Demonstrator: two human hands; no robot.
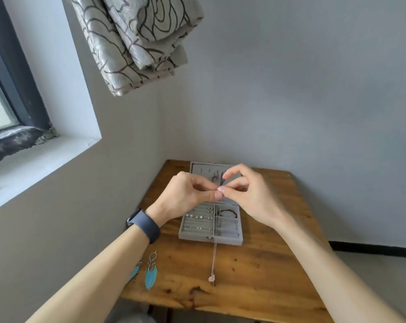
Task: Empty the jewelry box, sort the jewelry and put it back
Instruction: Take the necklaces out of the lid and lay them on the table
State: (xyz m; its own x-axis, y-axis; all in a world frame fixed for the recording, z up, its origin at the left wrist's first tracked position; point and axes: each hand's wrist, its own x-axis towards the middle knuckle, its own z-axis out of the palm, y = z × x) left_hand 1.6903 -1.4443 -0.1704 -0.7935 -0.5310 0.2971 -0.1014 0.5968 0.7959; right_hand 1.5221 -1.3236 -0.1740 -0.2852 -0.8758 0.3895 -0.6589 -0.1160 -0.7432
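A grey jewelry box lies open on the wooden table, its lid standing behind my hands. Pearl earrings and small pieces sit in its ring rows, and a dark red cord bracelet lies in a right compartment. Above the box, my left hand and my right hand meet fingertip to fingertip, both pinching the top of a thin pink cord necklace. The cord hangs down past the box front to a small pink pendant near the table. Two turquoise feather earrings lie at the table's left front.
The table stands in a corner, with grey walls behind and to the left. A window sill and a folded patterned curtain are up on the left. My left wrist wears a dark watch.
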